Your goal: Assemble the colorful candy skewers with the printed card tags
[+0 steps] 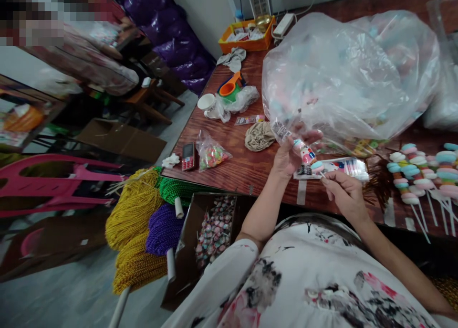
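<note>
My left hand [288, 156] is closed round a small printed see-through plastic wrapper [305, 149] at the table's front edge. Out of its lower end shows a marshmallow skewer [317, 166], with a pale blue piece nearest the stick. The thumb and fingers of my right hand [345, 192] pinch the thin white stick. Most of the skewer is hidden inside the wrapper. Beneath both hands lies a stack of flat printed wrappers [352, 169]. More marshmallow skewers [417, 170] lie at the right, their white sticks pointing over the table edge.
A big see-through bag [343, 75] fills the table's back. Leftward lie a bag of small sweets [211, 156], a phone [188, 156], a tan cloth [259, 136] and an orange tray [246, 41]. Below stand a box of lollipops [216, 227] and yellow cord bundles [134, 208]. Another person [93, 65] sits far left.
</note>
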{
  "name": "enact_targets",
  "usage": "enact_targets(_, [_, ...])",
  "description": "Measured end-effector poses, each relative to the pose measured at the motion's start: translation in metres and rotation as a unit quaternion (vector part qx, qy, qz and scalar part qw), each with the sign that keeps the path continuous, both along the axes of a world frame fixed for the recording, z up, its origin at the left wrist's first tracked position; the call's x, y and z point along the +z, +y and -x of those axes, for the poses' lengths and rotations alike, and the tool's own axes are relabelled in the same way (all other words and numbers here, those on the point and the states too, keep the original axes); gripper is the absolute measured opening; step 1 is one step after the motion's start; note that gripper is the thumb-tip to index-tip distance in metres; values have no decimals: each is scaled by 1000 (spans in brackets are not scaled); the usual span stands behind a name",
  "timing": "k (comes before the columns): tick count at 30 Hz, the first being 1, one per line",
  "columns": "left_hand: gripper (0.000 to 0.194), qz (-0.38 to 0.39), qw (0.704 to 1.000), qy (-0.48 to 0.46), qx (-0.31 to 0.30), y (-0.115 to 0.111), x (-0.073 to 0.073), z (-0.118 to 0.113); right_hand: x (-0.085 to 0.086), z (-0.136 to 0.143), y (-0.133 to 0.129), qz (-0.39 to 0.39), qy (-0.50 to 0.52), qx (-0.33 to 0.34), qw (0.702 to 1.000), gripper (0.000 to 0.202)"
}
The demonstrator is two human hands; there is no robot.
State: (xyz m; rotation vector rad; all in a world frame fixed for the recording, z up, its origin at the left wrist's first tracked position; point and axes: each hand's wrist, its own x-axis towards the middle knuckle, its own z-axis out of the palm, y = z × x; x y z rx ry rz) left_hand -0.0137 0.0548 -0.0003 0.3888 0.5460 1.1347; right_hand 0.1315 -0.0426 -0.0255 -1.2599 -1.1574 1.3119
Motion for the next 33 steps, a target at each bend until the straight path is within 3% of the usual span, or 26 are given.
enact_targets(3, [40, 23, 999, 6, 26, 6, 2, 3, -2, 0, -1, 60, 84, 43, 994, 18])
enact_targets(5, [43, 25, 999, 17, 18, 7, 0, 0, -4, 1, -1, 62, 85, 40, 994, 18])
enact_targets(8, [50, 11, 999, 39, 9, 4, -5, -7, -8, -1, -4, -58, -102, -30, 993, 19])
enact_targets(9, [52, 4, 999, 51, 9, 2, -6, -10, -9, -3, -5, -119, -192, -53, 973, 17])
enact_targets(11, [52, -12, 996, 84, 17, 0, -7, -12, -14, -8, -6, -234, -364, -76, 898, 14])
enact_targets(14, [47, -20, 989, 145, 33, -3, -6, -11, -21, -16, -4, -325, -519, -76, 787, 14])
enact_targets(16, [43, -14, 985, 167, 41, -5, -4, -9, -23, -17, -2, -343, -551, -72, 757, 17])
enact_targets(18, [41, -5, 985, 169, 45, -7, -1, -8, -24, -16, -1, -350, -557, -69, 750, 19])
enact_targets(20, [42, 15, 987, 157, 43, -7, 1, -7, -24, -14, -1, -346, -556, -61, 753, 19])
enact_targets(22, [46, 54, 989, 135, 25, -5, 1, -5, -25, -12, -1, -325, -537, -51, 777, 16])
enact_targets(24, [51, 96, 990, 106, 0, -2, -2, -1, -26, -11, 1, -282, -466, -34, 838, 13])
enact_targets(26, [57, 126, 989, 70, -20, 3, -5, 3, -25, -11, 3, -200, -325, -10, 924, 14])
enact_targets(28, [63, 145, 988, 38, -25, 6, -7, 6, -24, -10, 6, -91, -160, 20, 983, 18])
enact_targets(30, [67, 151, 988, 19, -22, 5, -7, 7, -21, -9, 9, -6, -43, 35, 998, 22])
enact_targets(33, [65, 123, 992, 32, -9, -3, -5, 2, -18, -6, 8, 25, 8, 9, 1000, 19])
